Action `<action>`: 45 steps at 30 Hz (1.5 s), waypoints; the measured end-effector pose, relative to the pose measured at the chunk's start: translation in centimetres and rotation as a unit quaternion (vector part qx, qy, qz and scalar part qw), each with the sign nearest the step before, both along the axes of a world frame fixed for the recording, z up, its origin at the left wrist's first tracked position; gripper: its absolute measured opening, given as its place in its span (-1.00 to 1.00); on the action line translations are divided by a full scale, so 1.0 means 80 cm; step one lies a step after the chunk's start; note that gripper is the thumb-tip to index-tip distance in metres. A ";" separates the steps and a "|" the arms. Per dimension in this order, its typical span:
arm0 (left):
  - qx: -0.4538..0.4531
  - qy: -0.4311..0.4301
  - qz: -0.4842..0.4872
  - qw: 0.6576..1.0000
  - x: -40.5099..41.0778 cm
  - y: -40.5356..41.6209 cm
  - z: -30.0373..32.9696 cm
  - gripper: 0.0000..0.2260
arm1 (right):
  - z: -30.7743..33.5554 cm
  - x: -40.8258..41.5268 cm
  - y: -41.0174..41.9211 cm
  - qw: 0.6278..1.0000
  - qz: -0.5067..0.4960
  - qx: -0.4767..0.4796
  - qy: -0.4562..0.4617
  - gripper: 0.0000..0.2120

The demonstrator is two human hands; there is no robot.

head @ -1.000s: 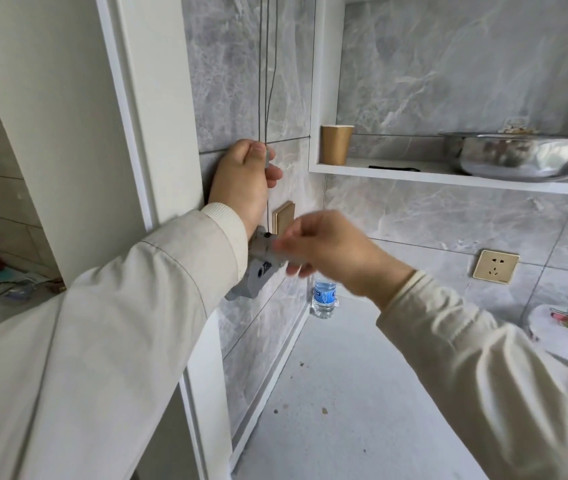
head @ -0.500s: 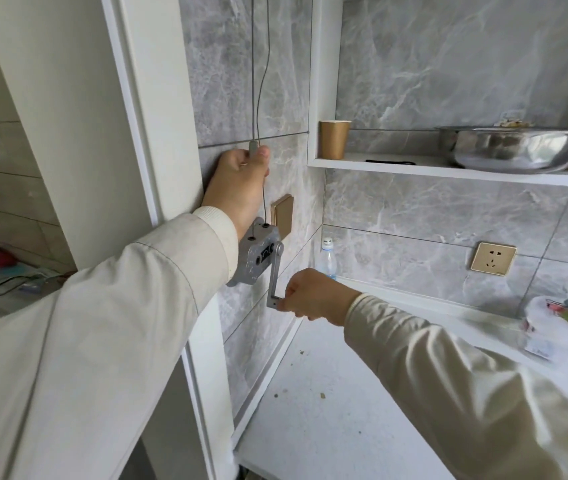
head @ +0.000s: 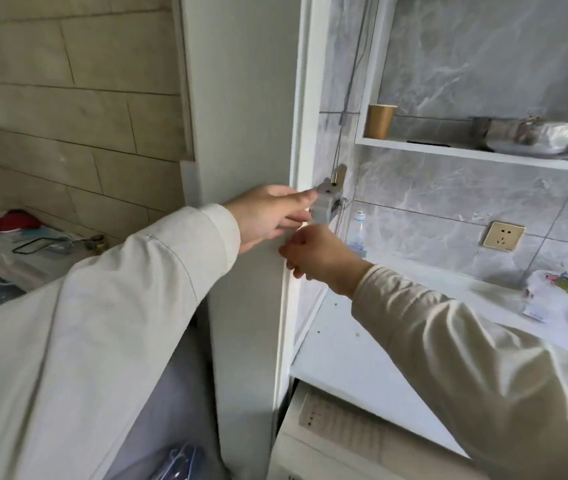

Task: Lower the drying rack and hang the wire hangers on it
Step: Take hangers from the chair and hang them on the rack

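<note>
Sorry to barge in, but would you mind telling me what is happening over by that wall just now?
A person in a pale long-sleeved top is working the small grey winch fixed to the tiled wall. The left hand rests against the winch body, and the right hand is closed just beneath it, apparently on the crank, though the handle itself is hidden. A thin cable runs up from the winch and out of view. Neither the drying rack nor any hangers on it can be seen.

White post (head: 241, 133) and shelf (head: 476, 155) hem the winch (head: 325, 204); counter (head: 362, 358) below lies open.
</note>
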State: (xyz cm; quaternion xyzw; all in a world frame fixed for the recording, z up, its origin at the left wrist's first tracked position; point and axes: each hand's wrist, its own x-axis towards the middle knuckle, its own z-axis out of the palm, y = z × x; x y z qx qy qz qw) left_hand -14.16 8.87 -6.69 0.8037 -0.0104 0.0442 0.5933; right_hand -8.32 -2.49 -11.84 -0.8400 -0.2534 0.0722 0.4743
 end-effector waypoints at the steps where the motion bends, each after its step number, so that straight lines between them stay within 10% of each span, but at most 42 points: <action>1: -0.007 -0.001 0.015 1.000 -0.027 0.025 -0.012 -0.65 | -0.009 -0.026 0.015 1.000 -0.007 -0.003 0.005 -0.83; 12: -0.015 0.176 0.203 0.963 -0.199 0.226 -0.254 -0.78 | -0.192 -0.196 0.180 0.974 0.042 -0.190 0.113 -0.86; 28: 0.078 0.475 0.179 0.858 -0.258 0.333 -0.742 -0.84 | -0.683 -0.194 0.280 0.853 0.054 -0.362 0.373 -0.72; 38: 0.190 0.499 0.045 0.844 -0.253 0.290 -0.897 -0.84 | -0.840 -0.189 0.254 0.817 0.110 -0.500 0.266 -0.36; 45: 0.235 0.500 0.058 0.831 -0.247 0.288 -0.933 -0.64 | -0.881 -0.197 0.258 0.823 0.087 -0.521 0.208 -0.73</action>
